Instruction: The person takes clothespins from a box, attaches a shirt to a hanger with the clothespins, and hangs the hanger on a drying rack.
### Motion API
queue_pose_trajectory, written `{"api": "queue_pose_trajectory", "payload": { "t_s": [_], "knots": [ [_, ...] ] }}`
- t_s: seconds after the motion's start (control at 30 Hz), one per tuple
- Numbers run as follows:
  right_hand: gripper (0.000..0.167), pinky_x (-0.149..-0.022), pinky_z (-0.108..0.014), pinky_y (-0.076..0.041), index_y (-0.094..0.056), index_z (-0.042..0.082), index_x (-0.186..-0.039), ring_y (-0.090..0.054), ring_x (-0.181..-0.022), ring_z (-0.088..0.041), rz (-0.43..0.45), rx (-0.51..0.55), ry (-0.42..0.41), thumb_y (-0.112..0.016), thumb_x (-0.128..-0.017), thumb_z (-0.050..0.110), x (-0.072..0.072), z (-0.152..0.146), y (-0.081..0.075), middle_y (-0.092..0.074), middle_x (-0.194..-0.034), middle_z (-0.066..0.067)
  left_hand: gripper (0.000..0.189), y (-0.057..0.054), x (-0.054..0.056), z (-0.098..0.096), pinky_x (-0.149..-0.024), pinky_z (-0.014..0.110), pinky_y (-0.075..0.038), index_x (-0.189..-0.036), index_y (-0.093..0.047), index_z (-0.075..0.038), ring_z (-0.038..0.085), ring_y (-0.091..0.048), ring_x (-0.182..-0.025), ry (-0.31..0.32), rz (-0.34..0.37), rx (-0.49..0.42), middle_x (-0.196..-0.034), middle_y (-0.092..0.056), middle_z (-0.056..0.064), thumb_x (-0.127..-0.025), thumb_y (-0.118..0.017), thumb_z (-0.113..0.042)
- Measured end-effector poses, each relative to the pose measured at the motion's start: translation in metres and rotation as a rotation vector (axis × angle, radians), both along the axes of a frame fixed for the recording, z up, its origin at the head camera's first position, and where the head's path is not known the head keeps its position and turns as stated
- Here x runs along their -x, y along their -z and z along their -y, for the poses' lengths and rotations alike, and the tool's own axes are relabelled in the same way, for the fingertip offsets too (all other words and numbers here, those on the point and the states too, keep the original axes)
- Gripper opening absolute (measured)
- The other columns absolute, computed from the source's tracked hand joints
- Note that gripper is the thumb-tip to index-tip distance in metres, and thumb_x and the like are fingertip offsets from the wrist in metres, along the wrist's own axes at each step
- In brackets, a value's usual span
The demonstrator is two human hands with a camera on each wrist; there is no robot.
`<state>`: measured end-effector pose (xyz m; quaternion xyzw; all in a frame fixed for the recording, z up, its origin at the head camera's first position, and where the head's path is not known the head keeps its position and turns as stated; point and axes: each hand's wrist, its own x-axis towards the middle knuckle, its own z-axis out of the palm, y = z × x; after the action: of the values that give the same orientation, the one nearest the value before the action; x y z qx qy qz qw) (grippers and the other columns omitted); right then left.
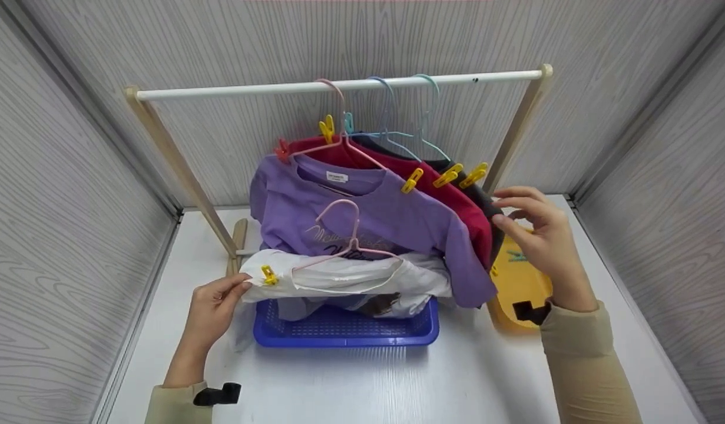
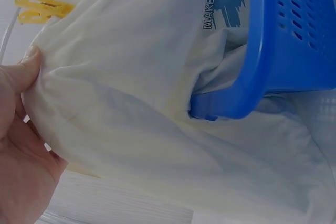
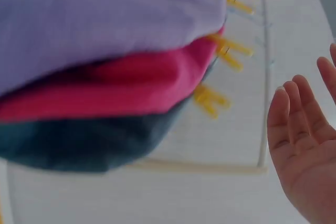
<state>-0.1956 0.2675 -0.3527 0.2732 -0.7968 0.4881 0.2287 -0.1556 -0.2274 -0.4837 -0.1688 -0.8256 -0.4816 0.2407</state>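
My left hand (image 1: 214,309) pinches the sleeve end of a white T-shirt (image 1: 341,284) between thumb and fingers. A pink hanger (image 1: 355,242) sits inside its neckline, and a yellow clothespin (image 1: 269,275) clips one shoulder. The shirt's lower part drapes into a blue basket (image 1: 346,341); in the left wrist view the cloth (image 2: 126,82) hangs over the rim. Fingers spread and holding nothing, my right hand (image 1: 542,238) is beside the sleeves of the hung purple shirt (image 1: 418,206), red shirt (image 1: 480,227) and dark shirt (image 1: 486,200).
The three hung shirts share a white rail (image 1: 238,89) on a wooden-legged rack, clipped with yellow clothespins (image 1: 412,180) and a red clothespin (image 1: 282,151). Under my right hand lies a yellow-orange tray (image 1: 518,294) with a teal clothespin (image 1: 517,256). Wood-grain panels enclose the white table (image 1: 338,388).
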Motion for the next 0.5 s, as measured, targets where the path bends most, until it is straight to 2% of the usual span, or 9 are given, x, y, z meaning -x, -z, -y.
{"api": "queue_pose_trajectory", "payload": {
  "t_s": [0.1, 0.2, 0.37, 0.5],
  "knots": [
    [0.015, -0.079, -0.019, -0.048, -0.067, -0.012, -0.103, -0.057, -0.104, -0.016, 0.058, 0.032, 0.092, -0.063, -0.088, -0.012, 0.007, -0.018, 0.01, -0.061, -0.112, -0.029, 0.017, 0.005, 0.002, 0.004, -0.059, 0.012, -0.042, -0.094, -0.074, 0.005, 0.006, -0.052, -0.066, 0.03, 0.035, 0.024, -0.084, -0.072, 0.012, -0.082, -0.069, 0.015],
    [0.014, -0.077, -0.017, -0.048, -0.067, -0.013, -0.103, -0.057, -0.103, -0.014, 0.119, 0.056, 0.186, -0.063, -0.09, -0.009, 0.017, -0.036, 0.025, -0.061, -0.112, -0.027, 0.02, 0.004, 0.001, 0.006, -0.063, 0.013, -0.043, -0.099, -0.075, 0.001, 0.006, -0.055, -0.07, 0.072, 0.057, 0.074, -0.09, -0.073, 0.009, -0.082, -0.071, 0.01],
    [0.016, -0.075, -0.013, -0.047, -0.07, -0.007, -0.105, -0.057, -0.099, -0.006, 0.218, 0.009, 0.316, -0.066, -0.093, 0.003, 0.042, -0.076, 0.069, -0.063, -0.11, -0.019, 0.023, 0.001, -0.001, 0.007, -0.067, 0.011, -0.044, -0.099, -0.077, -0.001, 0.004, -0.06, -0.075, 0.097, 0.051, 0.142, -0.09, -0.074, 0.007, -0.078, -0.075, 0.008],
    [0.024, -0.069, -0.012, -0.046, -0.07, -0.002, -0.109, -0.057, -0.091, -0.005, 0.334, -0.093, 0.368, -0.066, -0.095, 0.016, 0.058, -0.104, 0.103, -0.063, -0.109, -0.015, 0.017, 0.003, -0.001, 0.005, -0.066, 0.014, -0.044, -0.096, -0.074, -0.002, 0.005, -0.057, -0.072, 0.104, 0.077, 0.147, -0.084, -0.072, 0.001, -0.083, -0.071, 0.008]
  ]
}}
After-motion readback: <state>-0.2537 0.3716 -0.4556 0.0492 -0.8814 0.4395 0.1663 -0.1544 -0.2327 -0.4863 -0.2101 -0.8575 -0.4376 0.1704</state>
